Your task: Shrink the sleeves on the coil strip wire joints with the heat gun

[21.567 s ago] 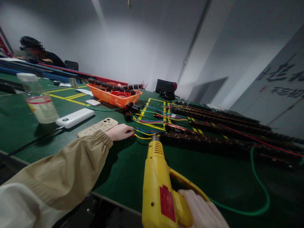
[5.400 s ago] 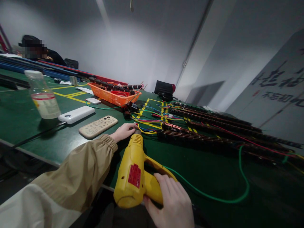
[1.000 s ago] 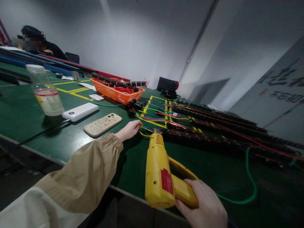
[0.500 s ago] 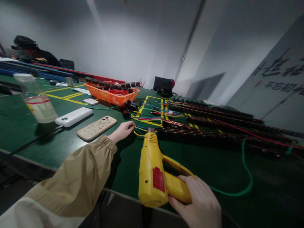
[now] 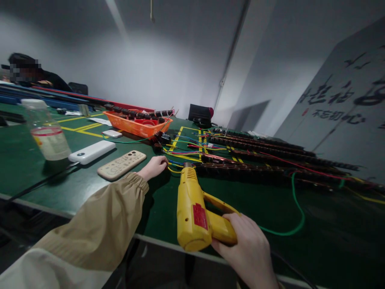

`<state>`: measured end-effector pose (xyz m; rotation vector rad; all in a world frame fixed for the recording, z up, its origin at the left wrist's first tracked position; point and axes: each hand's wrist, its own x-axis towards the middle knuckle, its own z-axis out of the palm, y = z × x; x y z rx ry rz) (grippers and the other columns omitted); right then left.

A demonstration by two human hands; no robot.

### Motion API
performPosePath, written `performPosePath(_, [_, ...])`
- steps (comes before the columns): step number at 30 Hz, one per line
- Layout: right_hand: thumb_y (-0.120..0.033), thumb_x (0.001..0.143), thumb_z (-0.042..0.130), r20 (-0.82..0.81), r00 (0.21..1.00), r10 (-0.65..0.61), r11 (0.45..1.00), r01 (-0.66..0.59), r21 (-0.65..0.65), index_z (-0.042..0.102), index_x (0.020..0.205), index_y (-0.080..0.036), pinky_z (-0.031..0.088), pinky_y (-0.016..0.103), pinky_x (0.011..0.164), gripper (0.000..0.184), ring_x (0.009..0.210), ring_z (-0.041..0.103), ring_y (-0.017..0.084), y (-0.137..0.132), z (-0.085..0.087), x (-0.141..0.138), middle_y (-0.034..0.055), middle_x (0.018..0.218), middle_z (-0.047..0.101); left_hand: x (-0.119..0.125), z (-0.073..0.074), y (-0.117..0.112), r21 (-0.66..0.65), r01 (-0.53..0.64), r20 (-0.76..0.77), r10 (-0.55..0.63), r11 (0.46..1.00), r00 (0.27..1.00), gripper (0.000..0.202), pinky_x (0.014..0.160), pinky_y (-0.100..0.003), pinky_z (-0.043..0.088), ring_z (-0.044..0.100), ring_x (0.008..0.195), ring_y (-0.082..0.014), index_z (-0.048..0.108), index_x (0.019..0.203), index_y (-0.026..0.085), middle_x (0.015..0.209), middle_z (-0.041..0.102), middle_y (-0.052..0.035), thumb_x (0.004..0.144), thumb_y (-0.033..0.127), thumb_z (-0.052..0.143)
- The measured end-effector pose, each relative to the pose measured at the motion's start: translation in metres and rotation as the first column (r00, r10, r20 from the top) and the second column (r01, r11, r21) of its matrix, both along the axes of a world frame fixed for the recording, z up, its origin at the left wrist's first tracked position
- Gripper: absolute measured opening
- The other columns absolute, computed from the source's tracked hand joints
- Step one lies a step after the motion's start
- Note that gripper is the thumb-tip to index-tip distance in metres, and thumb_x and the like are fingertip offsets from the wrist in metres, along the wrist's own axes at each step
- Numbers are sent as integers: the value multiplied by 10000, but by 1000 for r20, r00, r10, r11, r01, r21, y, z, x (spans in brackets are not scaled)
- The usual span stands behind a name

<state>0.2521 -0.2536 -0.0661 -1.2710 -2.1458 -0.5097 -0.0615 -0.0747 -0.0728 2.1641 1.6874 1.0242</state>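
My right hand (image 5: 245,245) is wrapped round the handle of a yellow heat gun (image 5: 194,212), whose metal nozzle points away from me over the table. Beyond the nozzle lie thin blue and yellow wires (image 5: 174,163), running to a long dark bundle (image 5: 240,170). The fingers of my left hand (image 5: 155,166) are pinched together on the ends of these wires, left of the nozzle. More coloured wires (image 5: 192,149) from the other dark bundles spread out just behind.
On the left stand a bottle (image 5: 49,132), a white power bank (image 5: 92,152) with a cable, and a phone in a beige case (image 5: 122,164). An orange basket (image 5: 138,125) holds dark parts. A green wire (image 5: 297,224) loops at right. Another person (image 5: 51,80) sits far left.
The view has tilted up and turned slightly right, so things sit a little further left. Both hands keep their holds, and the heat gun stays aimed near the wires.
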Motion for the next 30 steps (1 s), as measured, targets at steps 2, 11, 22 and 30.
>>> performPosePath(2, [-445,590,778,1,1000,7,1000,-7,7,543,851,-211,430,353,721,422,728,601,211,1,1,-4,14,775,626,0,-1,1,3,13,-6,-13,1000,1000,281,737,-273,487,632,774,-189,678,808,134,819,710,-75,742,156,405])
performPosePath(11, [-463,604,791,-104,994,36,993,-47,-111,544,787,-214,396,341,704,395,723,572,209,4,3,-39,3,748,607,-5,-10,11,31,31,28,-31,999,999,280,797,-291,498,650,810,-195,680,852,150,870,715,-85,788,175,409])
performPosePath(22, [-524,583,807,-188,981,48,955,-101,-278,579,826,-202,409,405,800,463,794,575,233,9,4,-63,1,798,618,-11,-13,13,11,34,-1,-34,999,999,293,669,-272,446,566,717,-184,656,785,141,744,668,-51,775,348,449])
performPosePath(30, [-422,648,795,-274,956,109,938,-190,-289,603,957,-234,388,430,928,409,880,588,230,7,3,-57,-5,904,650,-9,-10,8,29,62,-29,-61,998,998,265,608,-233,409,525,687,-159,639,771,135,677,623,-18,749,346,481])
